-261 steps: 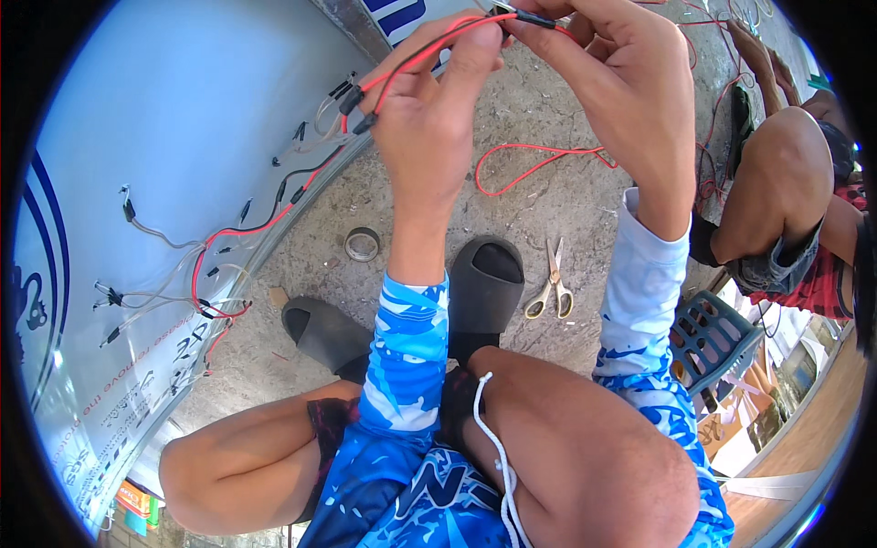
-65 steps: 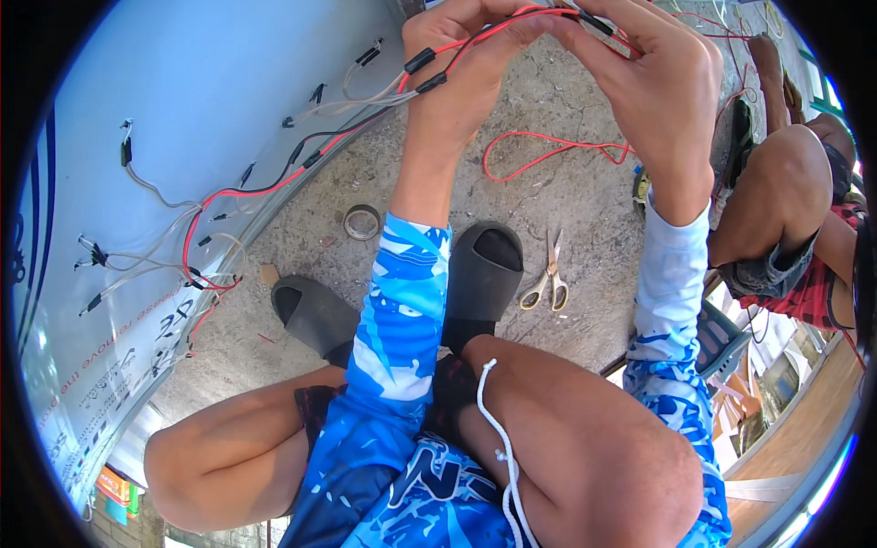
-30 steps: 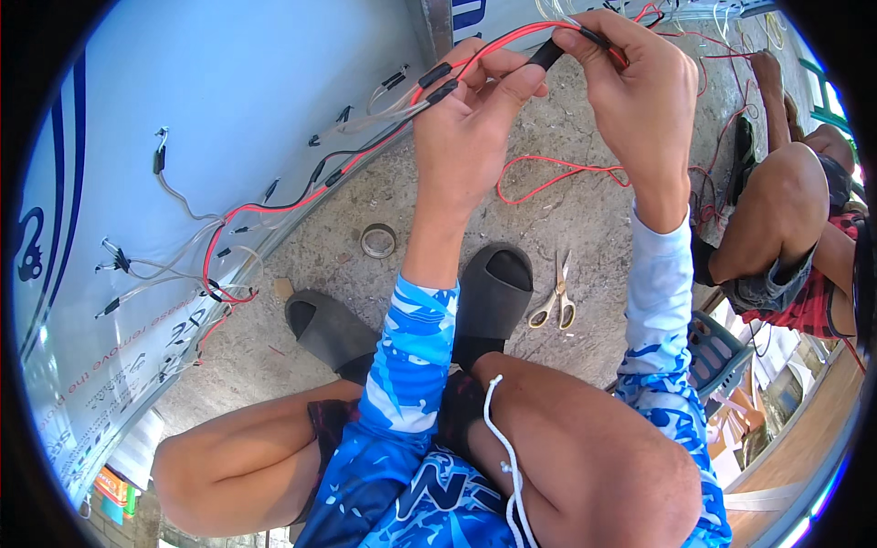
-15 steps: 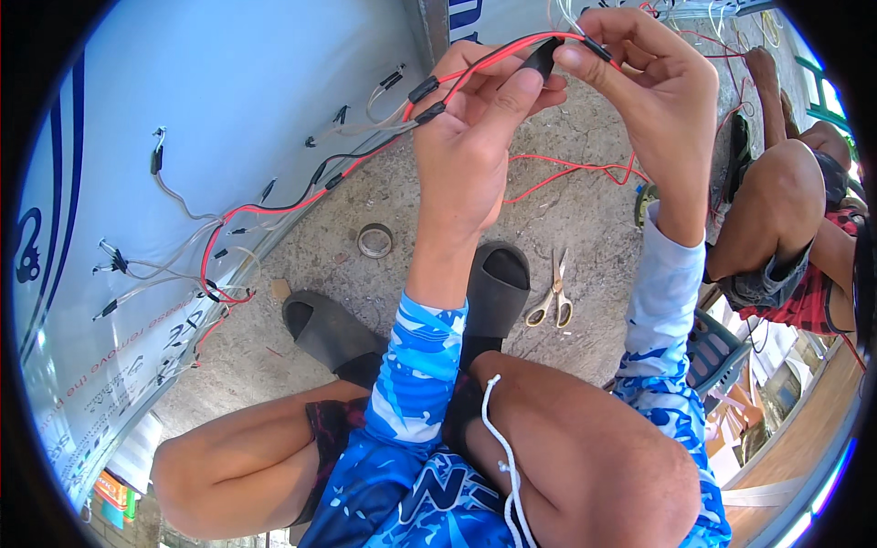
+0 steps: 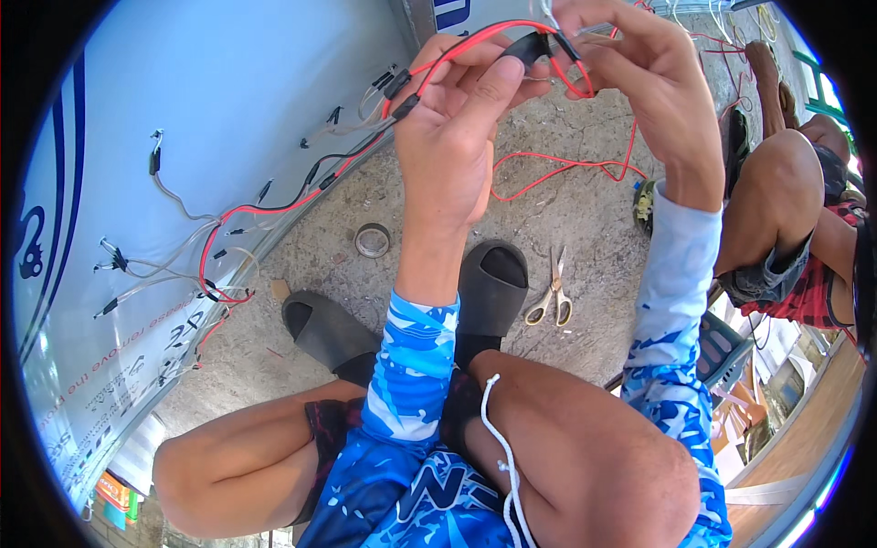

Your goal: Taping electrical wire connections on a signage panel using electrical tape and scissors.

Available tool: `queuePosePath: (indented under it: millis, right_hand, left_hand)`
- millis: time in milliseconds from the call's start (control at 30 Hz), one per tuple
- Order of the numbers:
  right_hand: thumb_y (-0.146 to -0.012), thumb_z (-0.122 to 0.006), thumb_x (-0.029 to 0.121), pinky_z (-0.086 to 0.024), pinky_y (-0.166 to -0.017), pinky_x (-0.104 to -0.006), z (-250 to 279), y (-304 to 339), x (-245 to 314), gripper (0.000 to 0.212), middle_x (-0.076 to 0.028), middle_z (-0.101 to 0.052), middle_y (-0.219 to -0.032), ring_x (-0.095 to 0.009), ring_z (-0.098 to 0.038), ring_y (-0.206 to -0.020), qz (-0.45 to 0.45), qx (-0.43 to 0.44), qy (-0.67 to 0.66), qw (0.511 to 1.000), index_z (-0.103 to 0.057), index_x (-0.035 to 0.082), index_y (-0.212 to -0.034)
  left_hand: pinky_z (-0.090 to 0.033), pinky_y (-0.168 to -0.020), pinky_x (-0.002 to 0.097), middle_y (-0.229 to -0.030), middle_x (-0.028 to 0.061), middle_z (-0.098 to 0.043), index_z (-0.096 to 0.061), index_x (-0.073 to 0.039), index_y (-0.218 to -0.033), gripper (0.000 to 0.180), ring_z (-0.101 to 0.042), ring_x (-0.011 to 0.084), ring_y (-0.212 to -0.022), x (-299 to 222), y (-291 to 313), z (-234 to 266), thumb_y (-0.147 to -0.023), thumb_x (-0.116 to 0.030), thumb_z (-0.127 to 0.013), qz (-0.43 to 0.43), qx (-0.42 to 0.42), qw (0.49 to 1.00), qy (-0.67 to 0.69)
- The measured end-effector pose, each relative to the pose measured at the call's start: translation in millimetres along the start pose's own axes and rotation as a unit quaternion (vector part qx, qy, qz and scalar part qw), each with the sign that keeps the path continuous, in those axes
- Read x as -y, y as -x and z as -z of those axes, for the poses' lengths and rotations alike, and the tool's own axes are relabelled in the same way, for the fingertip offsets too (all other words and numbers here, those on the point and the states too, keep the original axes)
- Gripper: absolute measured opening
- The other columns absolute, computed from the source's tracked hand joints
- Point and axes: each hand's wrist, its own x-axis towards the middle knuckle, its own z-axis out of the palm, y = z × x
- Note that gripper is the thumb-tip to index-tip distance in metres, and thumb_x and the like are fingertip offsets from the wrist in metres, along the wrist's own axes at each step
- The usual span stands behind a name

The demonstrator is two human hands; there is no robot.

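Observation:
Red and black wires (image 5: 365, 148) run from the white panel up to my two raised hands. My left hand (image 5: 448, 151) is closed, its thumb pressing a strip of black tape (image 5: 527, 48) against the fingers, while the wires pass over those fingers. Close on its right, my right hand (image 5: 662, 105) is closed on the wires, beside a tape-wrapped joint (image 5: 567, 46) and a small red loop (image 5: 585, 89). Part of its grip is hidden. Thin pale leads (image 5: 548, 11) rise from that joint.
The white panel (image 5: 228, 82) on the left carries several taped wire ends. On the concrete floor lie a tape roll (image 5: 372, 240), scissors (image 5: 549, 290) and slack red wire (image 5: 566, 164). Another person (image 5: 776, 201) sits at the right, near a basket (image 5: 722, 352).
My hands have shifted slightly left with the wires. The tape strip has turned flatter, and the red wire now bends into a small loop by my right fingers.

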Motion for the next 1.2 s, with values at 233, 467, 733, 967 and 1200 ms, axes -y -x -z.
queuePosePath:
  millis: [233, 467, 733, 967, 1200]
  right_hand:
    - [-0.088, -0.063, -0.005, -0.053, -0.059, -0.0201, 37.9, -31.8, 12.7, 0.020, -0.006, -0.072, -0.084, -0.009, -0.067, -0.068, -0.108, 0.215, -0.007, 0.971, -0.068, -0.008, -0.107]
    - [-0.088, -0.067, -0.001, -0.053, -0.054, -0.0221, 49.5, -41.5, -8.2, 0.028, -0.009, -0.072, -0.077, -0.011, -0.066, -0.061, -0.078, 0.306, -0.058, 0.947, -0.069, -0.009, -0.115]
    - [-0.095, -0.070, 0.012, -0.044, -0.042, -0.0204, 28.5, -39.3, 9.2, 0.021, -0.007, -0.069, -0.065, -0.007, -0.058, -0.046, -0.073, 0.242, 0.066, 0.965, -0.075, -0.007, -0.102]
    - [-0.099, -0.063, 0.009, -0.039, -0.045, -0.0234, 13.6, -31.8, 11.7, 0.020, -0.001, -0.060, -0.059, -0.007, -0.051, -0.048, 0.006, 0.206, 0.171, 0.963, -0.074, -0.005, -0.090]
    - [-0.095, -0.069, 0.005, -0.038, -0.046, -0.0221, 19.7, -38.6, -9.2, 0.013, -0.003, -0.065, -0.066, -0.007, -0.053, -0.050, -0.058, 0.199, -0.038, 0.977, -0.073, -0.006, -0.090]
  left_hand:
    - [-0.060, -0.088, 0.0400, -0.108, 0.0161, -0.071, -0.063, 0.001, -0.111, 0.014, -0.072, 0.0259, -0.097, 0.2, -4.5, 5.6, -0.098, -0.001, -0.062, -0.016, 0.026, 0.999, -0.040]
    - [-0.059, -0.086, 0.0388, -0.105, 0.0163, -0.072, -0.064, 0.002, -0.110, 0.014, -0.072, 0.0249, -0.093, -3.1, -5.6, 10.4, -0.097, -0.002, -0.062, -0.005, 0.026, 0.998, -0.049]
    - [-0.056, -0.083, 0.0367, -0.099, 0.0120, -0.069, -0.063, 0.002, -0.103, 0.011, -0.069, 0.0221, -0.088, -3.2, -5.5, 3.6, -0.093, -0.001, -0.066, -0.002, 0.014, 0.999, -0.040]
    - [-0.056, -0.086, 0.0360, -0.098, 0.0117, -0.069, -0.063, 0.003, -0.101, 0.009, -0.070, 0.0216, -0.090, -5.4, -6.4, 9.1, -0.094, -0.001, -0.067, -0.020, 0.001, 0.998, -0.060]
    - [-0.050, -0.076, 0.0261, -0.097, 0.0048, -0.071, -0.070, -0.002, -0.102, 0.009, -0.063, 0.0109, -0.085, 2.4, -9.4, 19.6, -0.094, -0.006, -0.072, -0.045, -0.049, 0.994, -0.091]
